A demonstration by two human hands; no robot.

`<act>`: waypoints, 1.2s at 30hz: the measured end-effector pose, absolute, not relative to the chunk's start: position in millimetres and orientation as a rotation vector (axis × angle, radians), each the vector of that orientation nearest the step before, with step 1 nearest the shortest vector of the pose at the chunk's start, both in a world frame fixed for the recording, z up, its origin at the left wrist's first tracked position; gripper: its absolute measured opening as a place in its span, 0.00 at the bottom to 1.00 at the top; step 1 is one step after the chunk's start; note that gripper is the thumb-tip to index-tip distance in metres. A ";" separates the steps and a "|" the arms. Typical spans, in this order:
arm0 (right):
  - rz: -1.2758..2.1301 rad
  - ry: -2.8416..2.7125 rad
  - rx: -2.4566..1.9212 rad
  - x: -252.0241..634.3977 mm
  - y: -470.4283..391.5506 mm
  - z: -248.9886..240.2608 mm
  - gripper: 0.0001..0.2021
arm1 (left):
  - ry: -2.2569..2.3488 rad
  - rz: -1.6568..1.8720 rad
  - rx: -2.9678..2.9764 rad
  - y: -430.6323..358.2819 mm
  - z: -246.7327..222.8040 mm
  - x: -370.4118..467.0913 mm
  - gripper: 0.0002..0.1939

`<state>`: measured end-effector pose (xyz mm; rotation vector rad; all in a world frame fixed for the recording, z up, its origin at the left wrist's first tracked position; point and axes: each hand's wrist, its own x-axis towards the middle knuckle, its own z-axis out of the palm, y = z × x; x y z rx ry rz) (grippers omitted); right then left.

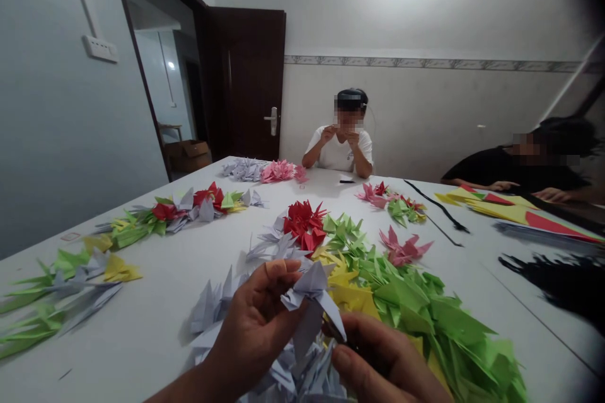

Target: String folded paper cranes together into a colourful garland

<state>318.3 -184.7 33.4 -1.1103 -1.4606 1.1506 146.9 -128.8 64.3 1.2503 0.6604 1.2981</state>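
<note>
My left hand [262, 321] pinches a folded white paper crane [312, 286] just below the middle of the view. The thumb and fingers of my right hand [378, 359] close on the crane's lower right point. Below and left of the hands lie many white paper cranes [208, 312]. A pile of green paper cranes [430, 308] spreads to the right, with yellow ones [352, 299] between. Beyond my hands sits a cluster of red cranes [305, 225].
Mixed cranes [163, 211] lie along the table's left side. Pink cranes [404, 247], black cords [437, 201], coloured paper sheets [501, 208] and a black fringed bundle [562, 283] are at the right. Two people sit across, one in a white shirt [338, 151], one in black [491, 167].
</note>
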 end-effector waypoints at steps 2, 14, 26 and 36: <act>1.267 -1.377 -1.049 314.5 -182.4 33.8 0.25 | 0.650 1.324 1.264 -129.0 63.0 147.6 0.14; 1.762 -1.069 -0.991 317.1 -185.3 57.6 0.27 | 0.664 1.332 1.569 -128.9 45.4 139.5 0.15; 1.729 -1.109 -1.073 316.2 -182.7 64.8 0.27 | 0.640 1.315 1.621 -131.0 44.9 141.5 0.17; 1.367 -1.407 -1.082 320.5 -188.5 63.0 0.22 | 0.713 1.160 0.966 -116.6 59.9 150.4 0.09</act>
